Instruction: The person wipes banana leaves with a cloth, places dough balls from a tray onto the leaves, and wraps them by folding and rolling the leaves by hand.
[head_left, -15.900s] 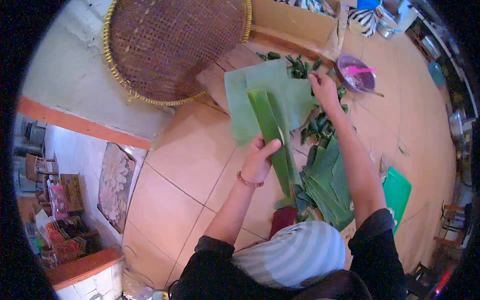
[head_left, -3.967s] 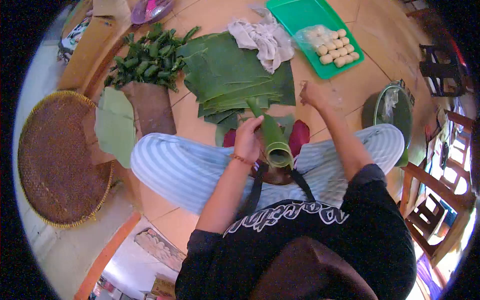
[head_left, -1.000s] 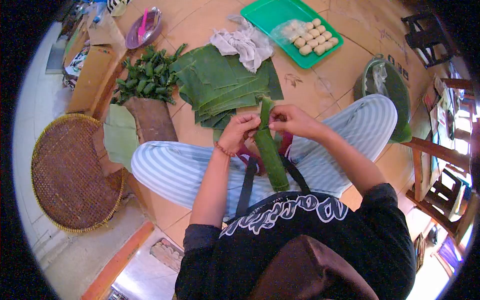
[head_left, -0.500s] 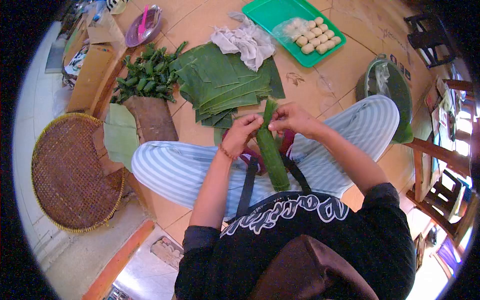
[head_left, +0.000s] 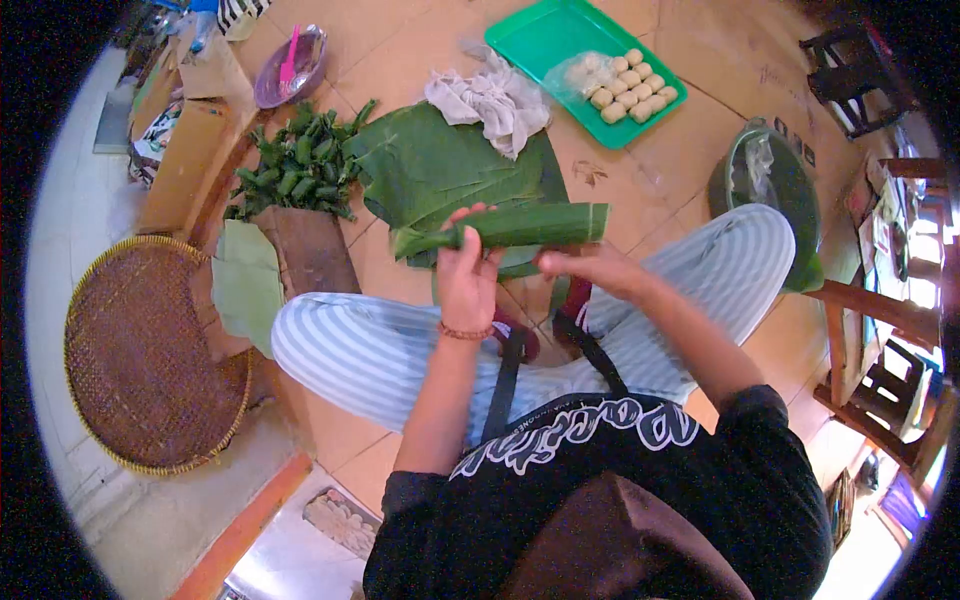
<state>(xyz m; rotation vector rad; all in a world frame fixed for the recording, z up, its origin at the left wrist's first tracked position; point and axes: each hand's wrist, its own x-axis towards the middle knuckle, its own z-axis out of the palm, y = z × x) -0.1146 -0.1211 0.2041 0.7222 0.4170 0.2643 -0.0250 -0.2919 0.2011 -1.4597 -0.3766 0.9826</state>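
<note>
A long banana leaf roll [head_left: 535, 225] lies nearly level in front of me, its pinched, twisted end pointing left and its wider end right. My left hand [head_left: 468, 275] is closed around it near the narrow end, thumb on the near side. Just below the wider part is my right hand [head_left: 595, 268], thumb pointing left. Its other fingers are hidden, so I cannot tell whether it grips the roll. Beyond the roll, a stack of flat banana leaf sheets [head_left: 450, 165] rests on the floor, with a crumpled white cloth [head_left: 500, 105] at its far edge.
Pale dough pieces [head_left: 630, 92] and a plastic bag sit on a green tray [head_left: 530, 35]. Small green leaf bundles [head_left: 300, 165] are heaped at left, near a purple bowl [head_left: 270, 90]. A woven round tray [head_left: 155, 350] is at far left, a dark green bucket [head_left: 735, 175] at right.
The leaf roll has turned from upright to nearly level, its narrow end now left. My left hand has shifted to that end; my right hand has left the tip and dropped lower.
</note>
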